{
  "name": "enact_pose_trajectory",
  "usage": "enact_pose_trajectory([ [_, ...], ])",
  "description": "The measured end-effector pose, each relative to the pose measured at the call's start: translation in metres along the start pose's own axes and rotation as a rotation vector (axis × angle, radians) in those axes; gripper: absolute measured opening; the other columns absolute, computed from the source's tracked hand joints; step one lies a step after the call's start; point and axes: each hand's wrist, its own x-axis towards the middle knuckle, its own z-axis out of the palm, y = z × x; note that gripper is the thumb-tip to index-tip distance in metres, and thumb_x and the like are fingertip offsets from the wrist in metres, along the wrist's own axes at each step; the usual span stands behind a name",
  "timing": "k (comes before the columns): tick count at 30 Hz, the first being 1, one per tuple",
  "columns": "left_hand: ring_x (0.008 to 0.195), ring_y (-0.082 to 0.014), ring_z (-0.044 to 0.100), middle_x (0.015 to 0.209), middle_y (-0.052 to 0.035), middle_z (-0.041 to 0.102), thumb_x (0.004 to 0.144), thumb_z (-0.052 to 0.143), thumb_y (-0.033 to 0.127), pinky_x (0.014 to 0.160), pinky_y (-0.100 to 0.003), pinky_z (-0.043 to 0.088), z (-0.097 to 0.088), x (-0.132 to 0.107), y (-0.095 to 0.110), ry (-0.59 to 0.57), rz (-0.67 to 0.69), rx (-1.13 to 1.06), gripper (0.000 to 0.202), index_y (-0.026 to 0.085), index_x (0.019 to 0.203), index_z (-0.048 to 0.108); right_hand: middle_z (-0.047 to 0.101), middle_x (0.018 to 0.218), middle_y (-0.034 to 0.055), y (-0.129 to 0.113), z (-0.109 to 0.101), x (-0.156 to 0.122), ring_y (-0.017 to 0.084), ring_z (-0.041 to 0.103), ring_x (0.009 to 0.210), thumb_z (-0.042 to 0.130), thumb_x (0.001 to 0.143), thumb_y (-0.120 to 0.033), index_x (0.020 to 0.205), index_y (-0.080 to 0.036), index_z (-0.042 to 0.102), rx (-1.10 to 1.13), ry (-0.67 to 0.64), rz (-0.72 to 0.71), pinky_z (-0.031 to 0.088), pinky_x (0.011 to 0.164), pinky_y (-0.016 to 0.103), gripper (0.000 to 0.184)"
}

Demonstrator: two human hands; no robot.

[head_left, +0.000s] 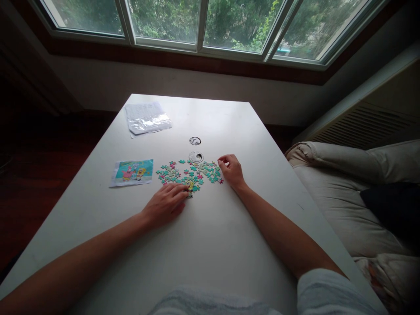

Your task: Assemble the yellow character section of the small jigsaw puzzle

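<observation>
Several small teal, pink and yellow puzzle pieces (187,171) lie scattered in the middle of a white table (210,236). My left hand (166,203) rests palm down at the near edge of the scatter, its fingertips pressed on a yellow piece (190,188). At the right end of the scatter my right hand (232,169) has its fingers curled in a pinch at the pieces; what is between them is too small to make out. A colourful reference picture (133,171) lies flat to the left of the pieces.
A clear plastic bag over a printed sheet (147,118) lies at the table's far left. Two small round clear lids or dishes (195,156) sit just beyond the pieces. A cushioned seat (357,192) stands right of the table. Windows run along the far wall.
</observation>
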Motion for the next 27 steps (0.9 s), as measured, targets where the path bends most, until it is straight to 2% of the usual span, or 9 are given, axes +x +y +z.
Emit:
enact_pose_trajectory([
  [18, 0.136, -0.0265, 0.047, 0.147, -0.0088, 0.053, 0.095, 0.052, 0.021, 0.115, -0.048, 0.039, 0.0, -0.002, -0.002, -0.023, 0.022, -0.013, 0.037, 0.022, 0.132, 0.057, 0.06, 0.098, 0.007, -0.005, 0.002, -0.006, 0.021, 0.057, 0.091, 0.056, 0.089, -0.03, 0.088, -0.021, 0.07, -0.03, -0.053, -0.053, 0.051, 0.073, 0.033, 0.016],
  [27, 0.135, -0.0284, 0.048, 0.144, -0.0111, 0.055, 0.094, 0.053, 0.021, 0.114, -0.05, 0.038, 0.0, -0.008, 0.022, -0.008, -0.067, 0.121, 0.038, 0.021, 0.131, 0.058, 0.06, 0.093, 0.006, -0.019, 0.01, -0.015, 0.022, 0.056, 0.09, 0.058, 0.09, -0.027, 0.086, -0.023, 0.068, -0.127, -0.116, -0.165, 0.048, 0.084, 0.037, 0.012],
])
